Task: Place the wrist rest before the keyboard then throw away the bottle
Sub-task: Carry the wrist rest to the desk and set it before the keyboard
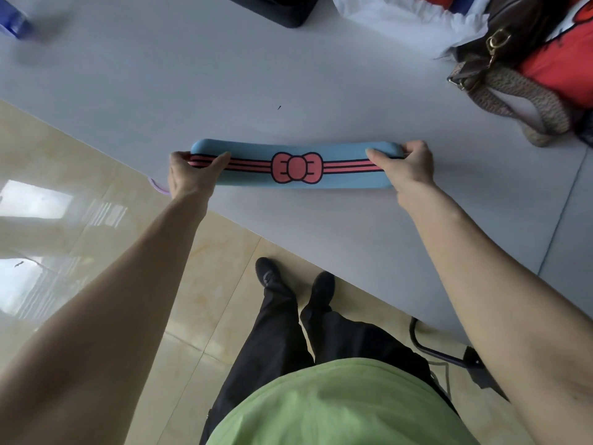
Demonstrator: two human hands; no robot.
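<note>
A long blue wrist rest (253, 162) with pink stripes and a pink bow lies across the grey table (192, 78), near its front edge. My left hand (189, 175) grips its left end, thumb on top. Its right end is held by my right hand (407, 163). A black object (276, 8) at the table's far edge, cut off by the frame, may be the keyboard. At the far left corner stands a blurred bottle (14, 17) with a blue label.
A brown bag with a woven strap (513, 91), a red item (564, 69) and white cloth (401, 17) crowd the table's right back corner. A small purple thing (158, 186) peeks out at the table edge by my left hand. Tiled floor lies below.
</note>
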